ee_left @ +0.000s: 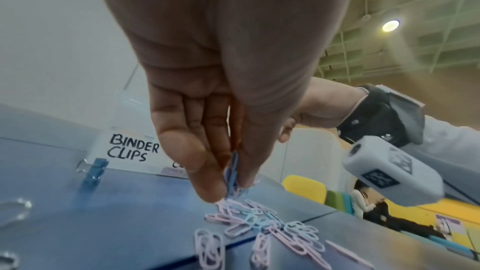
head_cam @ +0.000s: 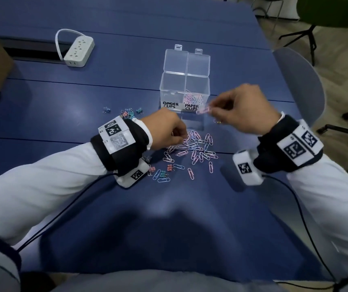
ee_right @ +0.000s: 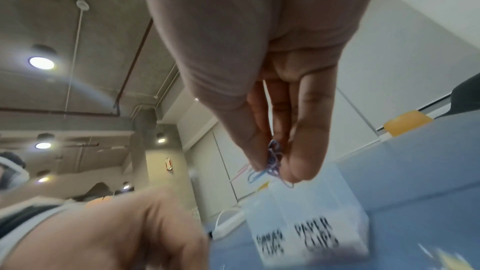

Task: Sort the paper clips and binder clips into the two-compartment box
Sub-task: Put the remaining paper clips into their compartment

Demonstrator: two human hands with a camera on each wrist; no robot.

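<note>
Right hand [head_cam: 243, 108] pinches a small bunch of paper clips [head_cam: 203, 110] between thumb and fingertips, just short of the two-compartment box [head_cam: 184, 89] on its near side. Held high, presumably to clear the wall and drop into the side marked PAPER CLIPS, which already holds some. Left hand [head_cam: 165, 131] is low, fingers pressed together on a blue paper clip [ee_left: 232, 174], directly above the loose pile [head_cam: 194, 147]. Likely working in alternation. Binder clips [head_cam: 129, 113] lie beyond the left wrist; their compartment looks empty.
</note>
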